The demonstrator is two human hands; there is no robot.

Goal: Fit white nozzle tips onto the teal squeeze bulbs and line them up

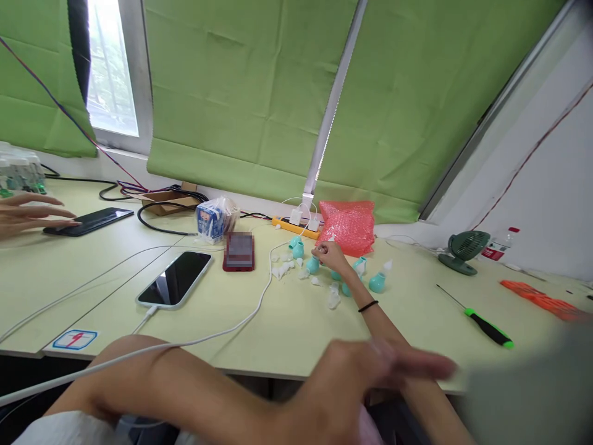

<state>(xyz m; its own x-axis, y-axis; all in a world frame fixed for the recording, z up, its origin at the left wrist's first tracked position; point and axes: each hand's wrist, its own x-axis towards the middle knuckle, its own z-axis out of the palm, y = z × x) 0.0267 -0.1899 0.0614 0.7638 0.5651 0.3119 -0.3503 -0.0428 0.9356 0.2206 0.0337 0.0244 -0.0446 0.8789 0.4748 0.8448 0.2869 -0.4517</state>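
Fingers of the right hand [330, 254] appear to pinch the top of a teal bulb [313, 266] on the desk [278, 334]; the blurred left hand's [345, 384] state cannot be told. Probably light and squeezable, the bulb suits holding around its belly.

Three hands show: the person's left hand [343, 380] and right hand [330, 255], plus another person's hand [32, 213] at far left. There are three phones [176, 281], one with a red case. At least six teal bulbs [377, 283] sit on the tabletop [407, 321], some partly hidden; the small white pieces [283, 269] beside them are too clustered to count. Singles: one screwdriver [488, 327], one fan [469, 246], one red bubble-wrap package [347, 228], one power strip [282, 224] and one red-capped bottle [500, 246] at far right. Two white chargers [295, 216] show.
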